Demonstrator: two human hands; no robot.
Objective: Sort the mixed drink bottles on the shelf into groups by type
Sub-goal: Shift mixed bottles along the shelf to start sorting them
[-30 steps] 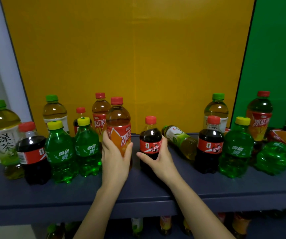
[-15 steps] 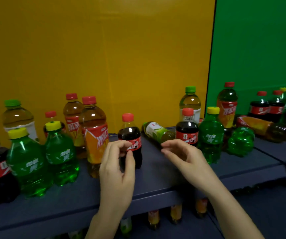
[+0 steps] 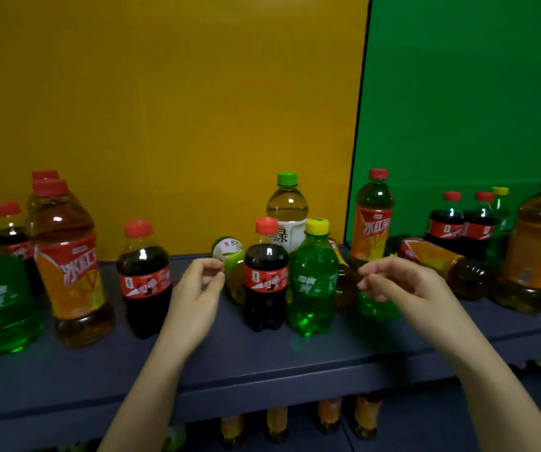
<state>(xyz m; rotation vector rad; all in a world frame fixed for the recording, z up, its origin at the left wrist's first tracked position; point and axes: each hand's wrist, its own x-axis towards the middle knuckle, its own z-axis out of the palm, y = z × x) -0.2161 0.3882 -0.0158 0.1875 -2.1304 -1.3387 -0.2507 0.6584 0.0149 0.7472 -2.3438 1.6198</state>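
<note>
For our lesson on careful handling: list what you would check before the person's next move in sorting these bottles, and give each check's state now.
1. Left hand free: ok, holds nothing.
2. Right hand free: ok, holds nothing.
3. Middle cola bottle upright between the hands: ok.
4. All bottles standing: not ok; a green tea bottle and an iced tea bottle lie on their sides.
5. Types grouped: not ok; a green soda bottle stands beside that cola.
6. That cola's cap screwed tight: cannot tell.

Bare shelf (image 3: pixel 230 360) along the front edge — cola bottle (image 3: pixel 265 275) and green soda bottle (image 3: pixel 313 282) upright just behind
</note>
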